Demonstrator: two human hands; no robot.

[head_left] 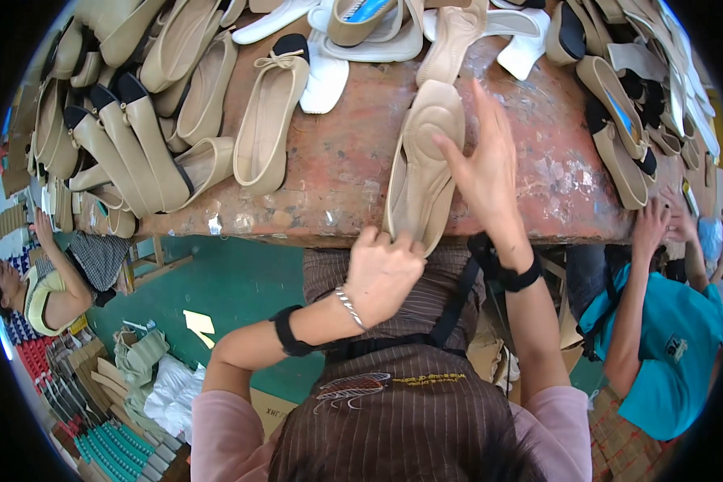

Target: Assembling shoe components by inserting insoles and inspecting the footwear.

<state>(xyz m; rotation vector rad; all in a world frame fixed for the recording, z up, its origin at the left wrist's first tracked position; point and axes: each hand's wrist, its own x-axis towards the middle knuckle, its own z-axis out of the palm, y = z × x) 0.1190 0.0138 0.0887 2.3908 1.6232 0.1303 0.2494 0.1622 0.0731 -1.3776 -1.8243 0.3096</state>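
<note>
A beige flat shoe (394, 197) lies lengthwise at the table's near edge in front of me. A beige cushioned insole (435, 108) with an oval pad lies along it, its wide end at the far end. My left hand (386, 273) has its fingers curled over the shoe's near end, partly blurred and hiding that end. My right hand (490, 165) is beside the insole on the right, fingers stretched and thumb apart. Its thumb is at the insole's edge; whether it touches I cannot tell. Beyond lies another beige insole (454, 36).
Beige flats with black toes (128, 145) are heaped at the left of the worn red table (329, 161). One bow-trimmed flat (269, 120) lies nearer. White insoles (325, 76) lie at the back. More shoes (618, 145) are at right, near a co-worker in teal (659, 345).
</note>
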